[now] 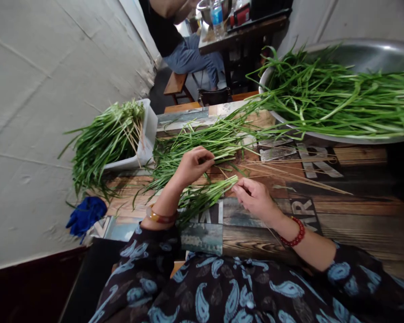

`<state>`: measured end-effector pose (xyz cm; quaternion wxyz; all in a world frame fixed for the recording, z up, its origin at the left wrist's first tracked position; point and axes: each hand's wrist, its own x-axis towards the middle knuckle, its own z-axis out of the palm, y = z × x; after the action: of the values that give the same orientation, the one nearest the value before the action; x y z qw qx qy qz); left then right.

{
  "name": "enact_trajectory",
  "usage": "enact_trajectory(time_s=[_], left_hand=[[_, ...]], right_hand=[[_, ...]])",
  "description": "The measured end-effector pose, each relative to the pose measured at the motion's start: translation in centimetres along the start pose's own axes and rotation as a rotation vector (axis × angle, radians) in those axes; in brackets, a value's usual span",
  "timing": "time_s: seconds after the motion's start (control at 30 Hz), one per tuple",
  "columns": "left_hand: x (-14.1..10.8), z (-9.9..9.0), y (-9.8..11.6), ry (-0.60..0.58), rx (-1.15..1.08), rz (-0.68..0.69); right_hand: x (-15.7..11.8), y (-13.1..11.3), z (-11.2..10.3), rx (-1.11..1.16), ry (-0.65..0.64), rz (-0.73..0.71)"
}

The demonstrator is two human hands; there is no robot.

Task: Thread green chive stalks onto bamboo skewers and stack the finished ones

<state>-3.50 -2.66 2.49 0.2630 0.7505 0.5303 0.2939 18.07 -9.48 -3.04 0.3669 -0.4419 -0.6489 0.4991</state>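
My left hand point(195, 165) reaches over the loose chives point(191, 148) on the table, its fingertips pinched at the pale stem ends of a few chives. My right hand point(256, 199) is closed at the cut ends of a small bunch of chives point(210, 193) lying in front of me. A thin bamboo skewer point(272, 233) shows below the right palm and seems to run into the fist; the fingers hide its other end. Several loose bamboo skewers point(303, 175) lie on the table to the right of my hands.
At left, a white plastic tub point(151, 130) holds skewered chives point(104, 134); blue gloves point(86, 215) lie by the wall. A large metal basin point(384, 56) heaped with chives point(343, 98) stands at right. Beyond, a person point(195, 54) sits by another table with a water bottle point(217, 18).
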Motion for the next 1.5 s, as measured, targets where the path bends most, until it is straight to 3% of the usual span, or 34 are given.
enact_trajectory(time_s=[0.2,0.3,0.53,1.07,1.5], left_hand=[[-3.5,1.6,1.4,-0.058,-0.494,-0.260],[-3.8,2.5,1.6,-0.106,-0.638,-0.341],[-3.4,3.6,0.7,-0.074,-0.844,-0.425],[-3.8,2.9,0.9,-0.037,-0.898,-0.492],[-4.0,3.3,0.7,-0.047,-0.847,-0.501]], right_hand=[[-0.3,-0.5,-0.2,-0.107,0.035,-0.134],[-0.2,-0.8,-0.4,-0.148,0.043,-0.153],[-0.1,-1.3,-0.8,-0.154,0.037,-0.099],[-0.5,-1.3,-1.1,-0.135,-0.014,0.071],[-0.2,-1.5,-1.1,-0.172,-0.010,0.044]])
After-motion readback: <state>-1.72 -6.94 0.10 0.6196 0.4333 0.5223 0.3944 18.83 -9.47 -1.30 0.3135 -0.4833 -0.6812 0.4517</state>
